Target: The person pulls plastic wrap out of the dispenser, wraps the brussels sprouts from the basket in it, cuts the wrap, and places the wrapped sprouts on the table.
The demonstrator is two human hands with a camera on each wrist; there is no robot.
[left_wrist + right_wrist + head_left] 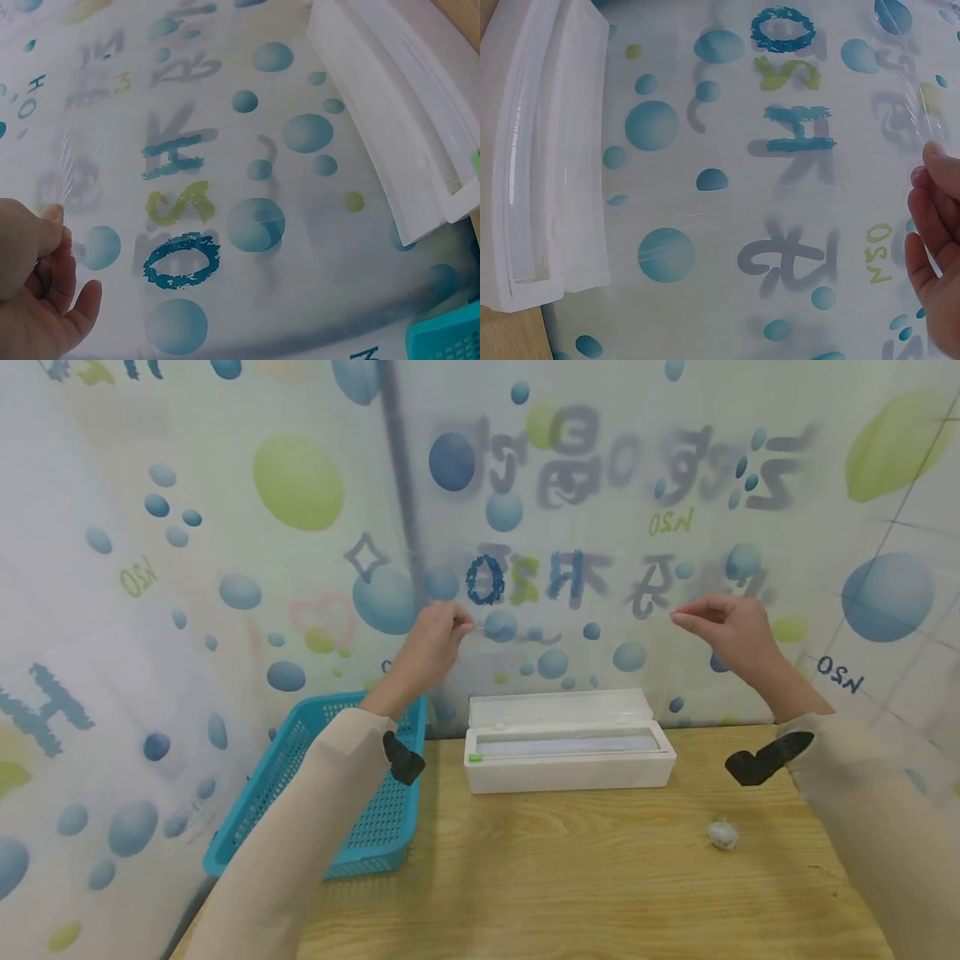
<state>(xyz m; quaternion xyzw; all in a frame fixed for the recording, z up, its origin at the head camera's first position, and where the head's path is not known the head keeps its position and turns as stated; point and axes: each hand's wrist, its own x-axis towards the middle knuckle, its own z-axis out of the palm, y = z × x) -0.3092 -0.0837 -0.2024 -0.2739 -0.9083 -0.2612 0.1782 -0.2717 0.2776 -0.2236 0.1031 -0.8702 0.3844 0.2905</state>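
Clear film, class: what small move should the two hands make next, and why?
Probably ease the hands slightly apart to smooth the clear film: the left hand and right hand both pinch it, and creases show beside each grip in the wrist views. Whether it is joined to the white box, I cannot tell.

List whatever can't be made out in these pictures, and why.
Clear film: outline lost in every view, see-through against the patterned sheet.
Turquoise basket: head view, partly behind the left sleeve.
White dispenser box: both wrist views, cut off by frame edges.
Crumpled lump: head view, too small to tell its material.
Left hand: left wrist view, cut by the left edge.
Right hand: right wrist view, cut by the right edge.
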